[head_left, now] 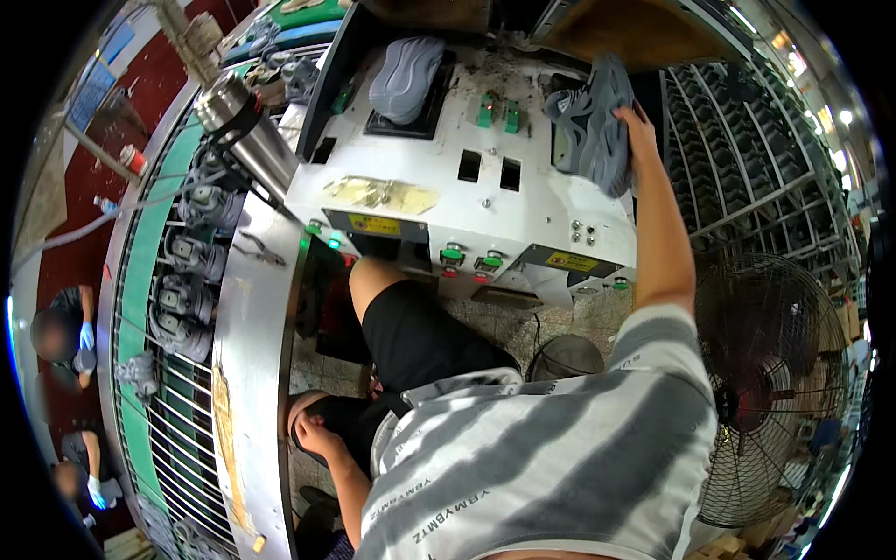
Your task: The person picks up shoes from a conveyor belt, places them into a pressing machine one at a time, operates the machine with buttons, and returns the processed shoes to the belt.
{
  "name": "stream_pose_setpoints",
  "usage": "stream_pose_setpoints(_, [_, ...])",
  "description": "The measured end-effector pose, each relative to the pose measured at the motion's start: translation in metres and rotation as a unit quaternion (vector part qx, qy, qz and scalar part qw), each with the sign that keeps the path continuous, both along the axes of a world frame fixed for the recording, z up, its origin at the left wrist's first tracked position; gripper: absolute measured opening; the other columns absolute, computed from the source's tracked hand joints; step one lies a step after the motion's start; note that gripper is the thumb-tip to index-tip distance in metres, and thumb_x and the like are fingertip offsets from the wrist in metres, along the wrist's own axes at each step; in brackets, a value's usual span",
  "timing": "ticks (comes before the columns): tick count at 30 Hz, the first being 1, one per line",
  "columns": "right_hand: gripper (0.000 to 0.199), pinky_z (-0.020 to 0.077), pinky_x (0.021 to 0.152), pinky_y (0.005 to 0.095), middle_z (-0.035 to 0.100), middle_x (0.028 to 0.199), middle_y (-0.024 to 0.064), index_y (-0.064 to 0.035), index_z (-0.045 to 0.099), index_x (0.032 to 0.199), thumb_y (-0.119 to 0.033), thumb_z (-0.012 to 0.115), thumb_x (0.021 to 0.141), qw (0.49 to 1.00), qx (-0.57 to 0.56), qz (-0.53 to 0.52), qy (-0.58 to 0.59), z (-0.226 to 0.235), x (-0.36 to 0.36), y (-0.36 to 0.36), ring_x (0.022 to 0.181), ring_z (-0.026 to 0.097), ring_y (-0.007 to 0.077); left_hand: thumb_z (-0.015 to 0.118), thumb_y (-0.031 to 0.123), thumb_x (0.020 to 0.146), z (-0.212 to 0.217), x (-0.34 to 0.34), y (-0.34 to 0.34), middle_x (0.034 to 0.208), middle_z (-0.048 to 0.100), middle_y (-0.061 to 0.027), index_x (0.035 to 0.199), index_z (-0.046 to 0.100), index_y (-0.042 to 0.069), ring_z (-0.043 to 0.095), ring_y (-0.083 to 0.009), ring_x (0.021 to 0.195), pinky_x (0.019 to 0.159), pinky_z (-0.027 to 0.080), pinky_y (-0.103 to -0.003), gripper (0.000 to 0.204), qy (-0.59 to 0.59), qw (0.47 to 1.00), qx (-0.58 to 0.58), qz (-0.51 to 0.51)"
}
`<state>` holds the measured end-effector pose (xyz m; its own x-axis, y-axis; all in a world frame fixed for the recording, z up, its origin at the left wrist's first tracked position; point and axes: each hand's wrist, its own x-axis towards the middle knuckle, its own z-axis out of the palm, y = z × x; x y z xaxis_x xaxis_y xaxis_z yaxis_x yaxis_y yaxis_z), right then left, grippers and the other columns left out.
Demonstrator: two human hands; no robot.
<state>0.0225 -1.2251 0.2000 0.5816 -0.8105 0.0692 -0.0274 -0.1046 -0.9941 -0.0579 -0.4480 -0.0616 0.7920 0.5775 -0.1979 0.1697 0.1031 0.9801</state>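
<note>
We are resting our left hand [313,431] low beside our knee, fingers curled loosely and holding nothing. A grey sole [407,77] is lying on the white machine [523,201]. Our right hand [635,126] is grasping a grey shoe [595,121] at the machine's far right.

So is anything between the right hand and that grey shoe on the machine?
No. The right hand is already on the grey shoe at the machine's right station; nothing visible sits between them.
</note>
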Motion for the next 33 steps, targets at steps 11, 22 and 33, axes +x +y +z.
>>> stream_pose_setpoints(11, [0.101, 0.0398, 0.104, 0.0442, 0.043, 0.145, 0.0168, -0.0148, 0.033, 0.149, -0.058, 0.066, 0.064, 0.806, -0.251, -0.074, 0.531, -0.008, 0.103, -0.037, 0.13, 0.046, 0.0339, 0.053, 0.011, 0.095, -0.027, 0.024, -0.056, 0.062, 0.054, -0.0014, 0.091, 0.061, 0.0, 0.048, -0.0088, 0.057, 0.056, 0.04, -0.022, 0.014, -0.032, 0.997, 0.041, -0.055])
stream_pose_setpoints(22, [0.025, 0.0484, 0.08, 0.039, 0.062, 0.092, 0.0186, -0.0014, 0.064, 0.103, -0.017, 0.065, 0.084, 0.815, -0.54, -0.195, 0.071, -0.083, -0.094, 0.1, 0.091, 0.06, 0.0323, 0.063, 0.016, 0.087, 0.041, 0.077, -0.279, 0.08, 0.068, -0.0108, 0.097, 0.067, 0.001, 0.065, -0.0166, 0.073, 0.066, 0.051, -0.029, 0.019, -0.053, 0.742, 0.223, -0.63])
stream_pose_setpoints(33, [0.034, 0.0404, 0.056, 0.0342, 0.047, 0.068, 0.0038, -0.0114, 0.044, 0.07, -0.034, 0.054, 0.094, 0.933, 0.345, -0.053, -0.091, -0.241, -0.249, 0.146, 0.06, 0.046, 0.0184, 0.055, 0.019, 0.088, 0.032, 0.105, -0.386, 0.087, 0.067, -0.0186, 0.089, 0.067, 0.001, 0.064, -0.0373, 0.082, 0.072, 0.051, -0.041, 0.022, -0.237, 0.604, 0.286, -0.705])
